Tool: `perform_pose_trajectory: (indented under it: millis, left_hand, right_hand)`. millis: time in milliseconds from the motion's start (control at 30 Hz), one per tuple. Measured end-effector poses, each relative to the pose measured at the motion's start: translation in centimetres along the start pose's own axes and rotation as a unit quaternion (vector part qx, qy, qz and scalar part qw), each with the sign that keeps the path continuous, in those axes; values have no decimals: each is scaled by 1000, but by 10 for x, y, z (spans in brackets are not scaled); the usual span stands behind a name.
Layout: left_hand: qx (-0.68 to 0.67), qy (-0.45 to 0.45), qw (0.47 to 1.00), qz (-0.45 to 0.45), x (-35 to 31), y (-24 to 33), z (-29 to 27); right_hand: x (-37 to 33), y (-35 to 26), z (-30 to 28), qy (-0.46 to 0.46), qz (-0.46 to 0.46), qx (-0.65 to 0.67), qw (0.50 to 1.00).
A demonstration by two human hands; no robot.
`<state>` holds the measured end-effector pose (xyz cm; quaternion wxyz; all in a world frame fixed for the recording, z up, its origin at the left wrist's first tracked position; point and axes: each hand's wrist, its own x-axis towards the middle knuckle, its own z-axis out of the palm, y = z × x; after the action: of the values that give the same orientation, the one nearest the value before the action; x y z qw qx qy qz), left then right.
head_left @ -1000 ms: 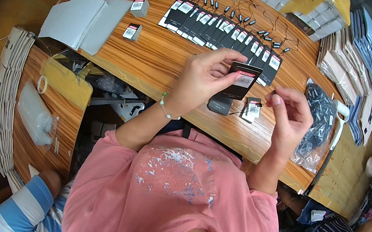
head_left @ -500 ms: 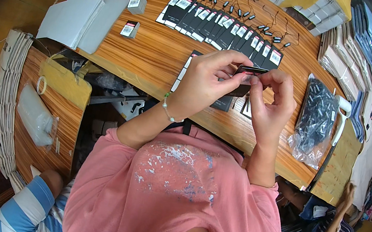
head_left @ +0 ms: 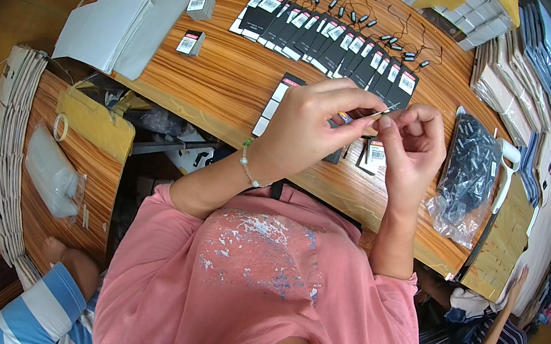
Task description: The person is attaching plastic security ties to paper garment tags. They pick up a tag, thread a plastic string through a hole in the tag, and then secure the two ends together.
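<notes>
My left hand (head_left: pixel 316 124) and my right hand (head_left: pixel 411 147) meet above the near edge of the table. Between their pinched thumbs and forefingers is a thin hang tag (head_left: pixel 381 114), turned almost edge-on, so its face is hidden. Below my right hand lies a small white barcode label (head_left: pixel 375 154) on a dark card. A black tag with white panels (head_left: pixel 270 109) lies left of my left hand, which partly covers it. Beyond both hands, a fanned row of black hang tags (head_left: pixel 330 39) with barcode stickers spreads across the table, their black cords (head_left: pixel 392 43) pointing away.
Two small stacks of labels (head_left: pixel 200 5) stand left of the row, near white sheets (head_left: pixel 102 30). On the right lie a clear bag of black cords (head_left: pixel 468 175), a white-handled tool (head_left: pixel 507 171) and folded garments (head_left: pixel 508 87). Another person (head_left: pixel 499 340) is at lower right.
The hang tag between my fingers has tilted from showing its dark face to nearly edge-on. My right hand has shifted slightly right, uncovering the barcode label below it.
</notes>
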<state>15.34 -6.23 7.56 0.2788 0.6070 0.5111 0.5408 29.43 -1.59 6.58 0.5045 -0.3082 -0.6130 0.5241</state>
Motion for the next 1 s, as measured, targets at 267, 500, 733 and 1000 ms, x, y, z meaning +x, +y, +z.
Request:
perform_pose_trajectory:
  millis: [267,500,733,1000]
  left_hand:
    - [34,-2,999,27,-1,-2,4]
    - [53,16,996,69,-1,-3,7]
    - [18,3,999,32,-1,-8,5]
    - [-151,-32,986,-62,-2,-10,3]
  right_hand:
    - [-8,2,3,51,49,41,997]
    - [-8,8,-3,18,-70,-92,993]
    - [2,-2,-10,-36,125,149,980]
    - [2,-6,-19,-32,-13,-212,977]
